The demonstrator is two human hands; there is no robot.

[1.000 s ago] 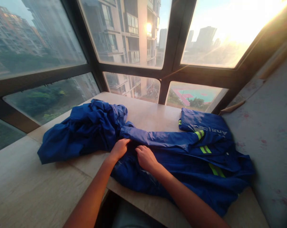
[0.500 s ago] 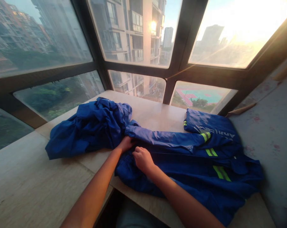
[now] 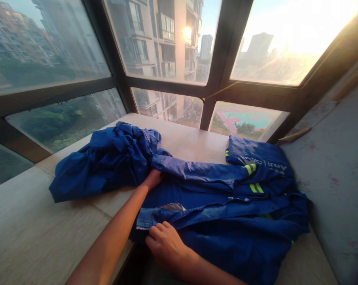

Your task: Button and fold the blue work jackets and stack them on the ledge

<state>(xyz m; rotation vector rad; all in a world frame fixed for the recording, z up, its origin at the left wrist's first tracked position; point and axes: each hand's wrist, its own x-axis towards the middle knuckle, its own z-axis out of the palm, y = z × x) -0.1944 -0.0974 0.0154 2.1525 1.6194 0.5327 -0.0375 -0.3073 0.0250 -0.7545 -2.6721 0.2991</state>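
Note:
A blue work jacket [image 3: 226, 233] with yellow-green reflective strips lies spread on the ledge, one front panel folded back so that part of its inside and a zipper end show. My right hand [image 3: 165, 242] is closed on the lower corner of that front panel, beside the zipper end. By the cuff of the upper sleeve [image 3: 196, 169], my left hand [image 3: 154, 179] is closed on the jacket's hem, its fingertips hidden in the cloth. Left of it sits a crumpled blue garment [image 3: 104, 162], close to my left wrist.
A folded blue garment [image 3: 256, 152] with white lettering lies at the back right, against the patterned wall [image 3: 336, 190]. Dark-framed windows [image 3: 167, 84] border the pale stone ledge [image 3: 69, 233]. The ledge's front edge runs below my arms.
My right hand has drawn the jacket's front panel toward me, folding it back and exposing the inside and zipper. My left hand stays by the cuff. The view has shifted slightly.

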